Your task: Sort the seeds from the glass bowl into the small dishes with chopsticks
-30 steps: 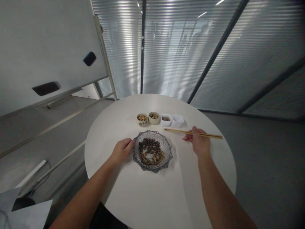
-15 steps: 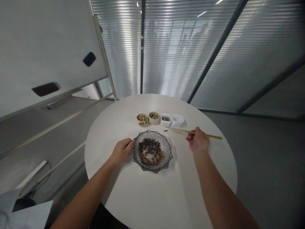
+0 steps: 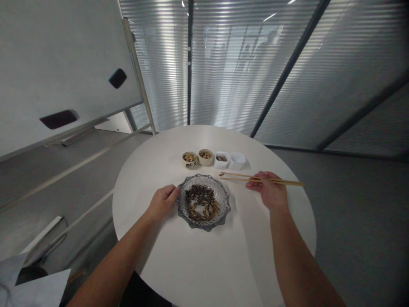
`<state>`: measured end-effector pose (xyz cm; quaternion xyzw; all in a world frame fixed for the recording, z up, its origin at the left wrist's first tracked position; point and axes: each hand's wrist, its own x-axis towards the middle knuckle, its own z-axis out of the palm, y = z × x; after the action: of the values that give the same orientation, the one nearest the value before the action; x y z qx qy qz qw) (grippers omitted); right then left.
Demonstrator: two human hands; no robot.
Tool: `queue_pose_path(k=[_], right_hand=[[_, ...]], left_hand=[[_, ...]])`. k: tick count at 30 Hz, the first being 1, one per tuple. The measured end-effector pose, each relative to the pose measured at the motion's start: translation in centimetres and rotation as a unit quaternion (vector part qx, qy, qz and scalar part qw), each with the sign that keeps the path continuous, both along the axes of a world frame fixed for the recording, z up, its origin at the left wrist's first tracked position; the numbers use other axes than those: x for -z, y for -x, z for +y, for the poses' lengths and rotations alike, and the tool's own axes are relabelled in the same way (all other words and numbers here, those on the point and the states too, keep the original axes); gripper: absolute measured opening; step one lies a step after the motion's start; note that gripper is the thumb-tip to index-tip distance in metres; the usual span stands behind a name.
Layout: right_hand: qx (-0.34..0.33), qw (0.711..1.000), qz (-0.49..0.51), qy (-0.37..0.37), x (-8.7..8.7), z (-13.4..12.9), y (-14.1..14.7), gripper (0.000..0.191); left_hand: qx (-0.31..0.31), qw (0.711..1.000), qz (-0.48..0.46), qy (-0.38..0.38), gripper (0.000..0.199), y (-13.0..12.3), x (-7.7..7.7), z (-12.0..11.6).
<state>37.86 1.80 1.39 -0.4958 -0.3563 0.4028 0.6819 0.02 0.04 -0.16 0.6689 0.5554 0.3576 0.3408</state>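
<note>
The right hand point(image 3: 270, 190) pinches slim wooden chopsticks point(image 3: 236, 176), long axis sideways, tips just past the upper right of a scalloped glass dish point(image 3: 204, 226) of striped seeds point(image 3: 201, 202) at lower centre; the curled left hand point(image 3: 162, 203) touches its rim.

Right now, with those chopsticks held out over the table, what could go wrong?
The wooden chopsticks in the right hand have thin tips, so a small striped sunflower seed could perhaps slip and drop onto the white round table. Those tips also sit close to the small white square dish, which a careless swing might knock. The left hand rests at the rim of the scalloped glass dish, so pressing there might tip it.
</note>
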Motion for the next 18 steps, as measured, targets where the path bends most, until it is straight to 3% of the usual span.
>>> queue_pose_path(k=[18], right_hand=[[0.014, 1.0, -0.011, 0.021, 1.2, 1.3, 0.0, 0.048]], left_hand=[[0.009, 1.0, 0.012, -0.008, 0.048, 0.1, -0.3, 0.0]])
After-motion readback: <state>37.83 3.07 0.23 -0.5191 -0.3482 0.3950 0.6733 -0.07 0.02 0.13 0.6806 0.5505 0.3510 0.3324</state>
